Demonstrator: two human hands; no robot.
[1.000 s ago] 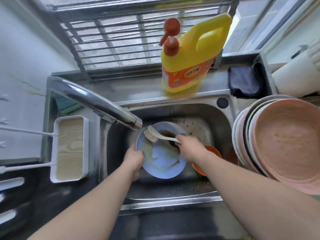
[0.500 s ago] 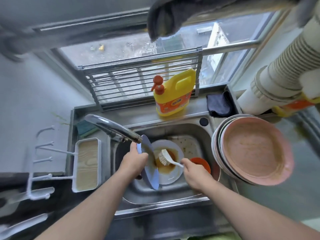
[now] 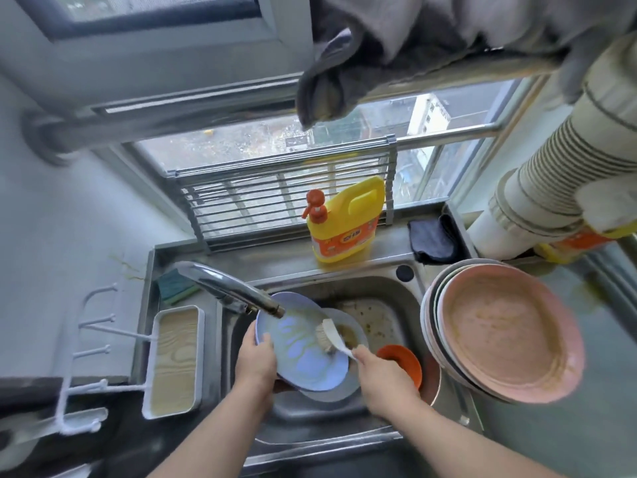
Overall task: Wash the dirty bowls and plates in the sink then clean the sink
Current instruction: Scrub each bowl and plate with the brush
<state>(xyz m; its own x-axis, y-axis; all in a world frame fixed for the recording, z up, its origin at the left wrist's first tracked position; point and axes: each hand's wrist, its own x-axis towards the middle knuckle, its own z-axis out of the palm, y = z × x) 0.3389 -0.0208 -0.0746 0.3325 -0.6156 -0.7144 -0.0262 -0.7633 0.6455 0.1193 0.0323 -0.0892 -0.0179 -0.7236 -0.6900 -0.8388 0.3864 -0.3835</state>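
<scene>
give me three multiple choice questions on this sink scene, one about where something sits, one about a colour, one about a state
1. Where does the yellow detergent bottle stand?
A. on the ledge behind the sink
B. inside the sink basin
C. on the stack of plates

2. What colour is the plate held by the left hand?
A. pink
B. blue
C. orange

3. What is the right hand doing with the dish brush?
A. it lies untouched on the counter
B. gripping its handle, bristles on the blue plate
C. hanging it on the wall rack

Answers: 1 A, the bottle stands on the steel ledge below the window, behind the sink. 2 B, the blue plate is held at its edge, tilted over the basin. 3 B, the fingers curl round the white handle and the bristles meet the plate.
</scene>
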